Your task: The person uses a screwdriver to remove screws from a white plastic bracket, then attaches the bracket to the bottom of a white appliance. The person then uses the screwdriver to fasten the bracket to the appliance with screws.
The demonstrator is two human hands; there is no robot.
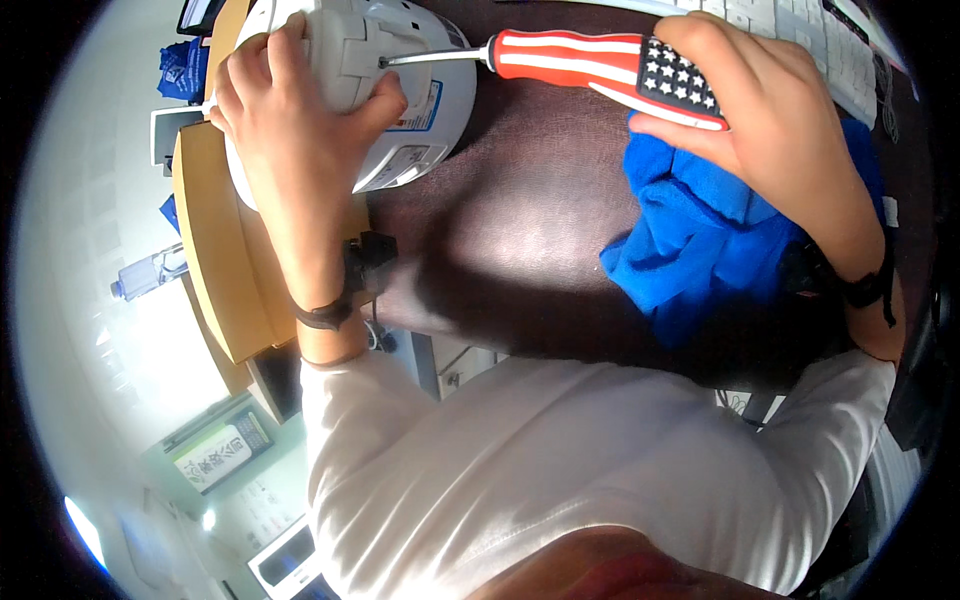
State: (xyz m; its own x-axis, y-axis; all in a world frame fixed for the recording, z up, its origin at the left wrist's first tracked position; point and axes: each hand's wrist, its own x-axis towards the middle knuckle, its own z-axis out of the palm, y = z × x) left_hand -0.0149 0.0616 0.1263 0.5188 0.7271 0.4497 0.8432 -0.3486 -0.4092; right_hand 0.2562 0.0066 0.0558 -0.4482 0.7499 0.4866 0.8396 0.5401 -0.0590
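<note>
Screwdriver lay roughly level across the view, above the table; red-and-white striped handle, dark end patterned with white stars; its metal shaft pointed left, the tip at a small dark spot on the white appliance; whether it sat in a screw was too small to tell. Right hand closed round the starred end of the handle — fingers over the top, thumb along the underside.

Appliance rounded, white, partly cut off by the upper edge; a blue-edged label on its side, just beyond the left thumb. Left hand spread wide on it, fingers laid over the casing, thumb apart from them and close below the screwdriver tip; it held no tool.

Under both, a dark brown table with a bright sheen at its middle; a crumpled blue cloth lay below the handle and the right hand; a white keyboard stood beyond that hand, at upper right; cardboard box near the left forearm, on its outer side.

Dark bands circled both wrists — one on the left, one on the right; the person's white shirt filled the lower middle.
</note>
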